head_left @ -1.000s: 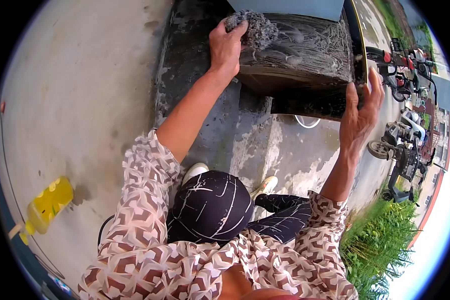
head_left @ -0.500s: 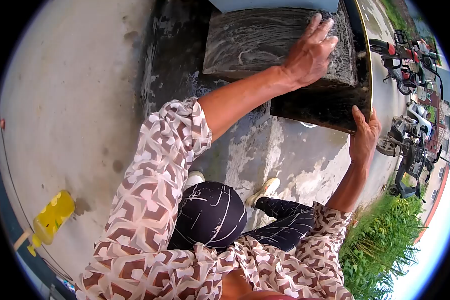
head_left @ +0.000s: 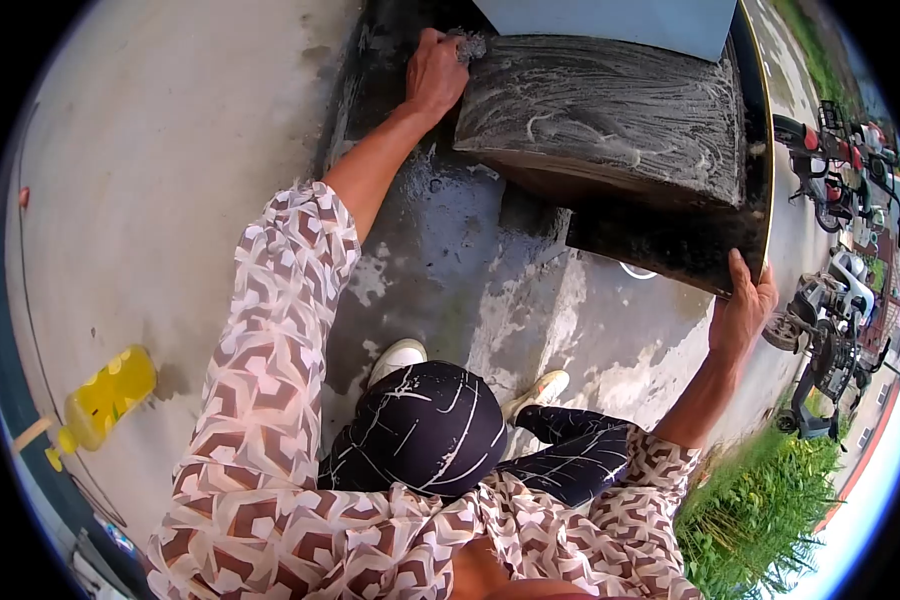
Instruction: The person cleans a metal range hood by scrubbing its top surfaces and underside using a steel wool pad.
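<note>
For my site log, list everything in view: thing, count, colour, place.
Dark box: one, black-brown, sudsy, upper right.
Panel: one, pale blue, top edge.
Scourer: one, grey, in left hand.
Bottle: one, yellow, ground at left.
Small object: one, red, far left.
Rim: one, white, partly behind box.
Two-wheelers: at least two, mixed colours, right.
Plants: uncountable, green, lower right.
Building: one, partly red, far right.
Ground: one, grey, beneath box.
Shirt: one, brown-white, bottom.
Shoes: two, off-white, below centre.
Legs: two, black-trousered, below centre.
Left hand: one, bare, top centre.
Right hand: one, bare, box's edge.

L hand (head_left: 437, 75) w/ scrubber (head_left: 473, 46).
</note>
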`<state>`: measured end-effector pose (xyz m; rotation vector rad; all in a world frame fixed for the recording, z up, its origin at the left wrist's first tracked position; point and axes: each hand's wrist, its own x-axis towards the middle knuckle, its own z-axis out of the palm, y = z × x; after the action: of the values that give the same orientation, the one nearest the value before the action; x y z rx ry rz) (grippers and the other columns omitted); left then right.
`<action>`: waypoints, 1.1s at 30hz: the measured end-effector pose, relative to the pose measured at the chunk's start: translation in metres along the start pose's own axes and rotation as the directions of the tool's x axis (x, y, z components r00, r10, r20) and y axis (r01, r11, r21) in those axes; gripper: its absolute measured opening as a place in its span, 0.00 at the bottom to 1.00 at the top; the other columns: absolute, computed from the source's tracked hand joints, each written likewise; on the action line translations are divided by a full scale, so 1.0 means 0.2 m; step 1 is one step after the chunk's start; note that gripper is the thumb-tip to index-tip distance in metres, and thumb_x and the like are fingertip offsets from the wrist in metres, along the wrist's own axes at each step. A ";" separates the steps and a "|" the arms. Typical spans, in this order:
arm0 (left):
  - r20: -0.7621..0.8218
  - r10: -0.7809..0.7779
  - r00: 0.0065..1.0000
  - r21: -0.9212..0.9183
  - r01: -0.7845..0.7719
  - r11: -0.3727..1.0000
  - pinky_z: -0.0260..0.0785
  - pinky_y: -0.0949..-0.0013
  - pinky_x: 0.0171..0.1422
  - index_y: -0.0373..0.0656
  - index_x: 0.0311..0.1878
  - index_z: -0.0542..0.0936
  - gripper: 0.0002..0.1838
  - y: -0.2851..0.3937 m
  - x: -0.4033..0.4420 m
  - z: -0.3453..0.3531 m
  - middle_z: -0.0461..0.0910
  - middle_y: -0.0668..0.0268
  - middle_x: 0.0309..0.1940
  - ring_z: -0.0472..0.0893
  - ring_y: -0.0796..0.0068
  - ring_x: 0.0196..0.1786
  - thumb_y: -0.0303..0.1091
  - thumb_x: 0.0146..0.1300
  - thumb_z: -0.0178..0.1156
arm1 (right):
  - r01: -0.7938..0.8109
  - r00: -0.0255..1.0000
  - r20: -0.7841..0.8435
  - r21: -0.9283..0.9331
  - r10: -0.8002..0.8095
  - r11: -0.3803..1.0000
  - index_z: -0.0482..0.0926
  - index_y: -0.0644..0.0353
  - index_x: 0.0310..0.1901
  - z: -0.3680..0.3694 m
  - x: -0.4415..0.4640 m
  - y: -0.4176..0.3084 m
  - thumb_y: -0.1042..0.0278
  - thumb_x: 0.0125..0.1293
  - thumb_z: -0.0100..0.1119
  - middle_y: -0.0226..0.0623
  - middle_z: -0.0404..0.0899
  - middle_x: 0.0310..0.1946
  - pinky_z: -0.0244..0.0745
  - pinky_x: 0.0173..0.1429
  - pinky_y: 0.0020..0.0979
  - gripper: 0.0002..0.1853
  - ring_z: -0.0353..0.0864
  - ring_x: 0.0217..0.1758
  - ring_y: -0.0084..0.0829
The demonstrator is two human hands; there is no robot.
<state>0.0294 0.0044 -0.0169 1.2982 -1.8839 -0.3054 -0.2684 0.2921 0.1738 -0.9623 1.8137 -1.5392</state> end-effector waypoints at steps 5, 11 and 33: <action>-0.170 0.027 0.985 -0.233 -0.067 0.970 0.72 0.56 0.48 0.40 0.47 0.79 0.19 0.33 -0.08 -0.04 0.73 0.56 0.45 0.77 0.50 0.47 0.19 0.48 0.63 | 0.013 0.999 -0.036 -0.048 -0.014 0.999 0.77 0.67 0.51 0.03 -0.01 -0.02 0.74 0.68 0.58 0.33 0.81 0.42 0.74 0.51 0.24 0.12 0.79 0.42 0.21; -0.103 0.234 0.967 -0.359 -0.255 0.898 0.73 0.50 0.44 0.42 0.51 0.76 0.23 0.66 0.01 0.02 0.71 0.56 0.45 0.77 0.49 0.46 0.16 0.49 0.58 | 0.021 1.000 -0.017 0.015 -0.020 1.000 0.76 0.65 0.52 0.04 -0.01 -0.01 0.75 0.67 0.59 0.35 0.81 0.44 0.78 0.50 0.27 0.12 0.81 0.44 0.24; -0.231 0.409 0.883 -0.297 -0.464 0.834 0.74 0.55 0.41 0.41 0.49 0.74 0.18 0.82 0.23 0.24 0.75 0.57 0.39 0.78 0.52 0.41 0.20 0.53 0.56 | 0.044 0.993 -0.112 0.085 -0.034 0.995 0.76 0.66 0.51 0.07 -0.03 0.00 0.77 0.65 0.61 0.39 0.82 0.45 0.80 0.51 0.28 0.13 0.82 0.45 0.27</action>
<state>-0.1224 0.0257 0.0721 0.6099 -1.8286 -0.2646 -0.2544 0.2898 0.1707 -0.8924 1.7953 -1.7119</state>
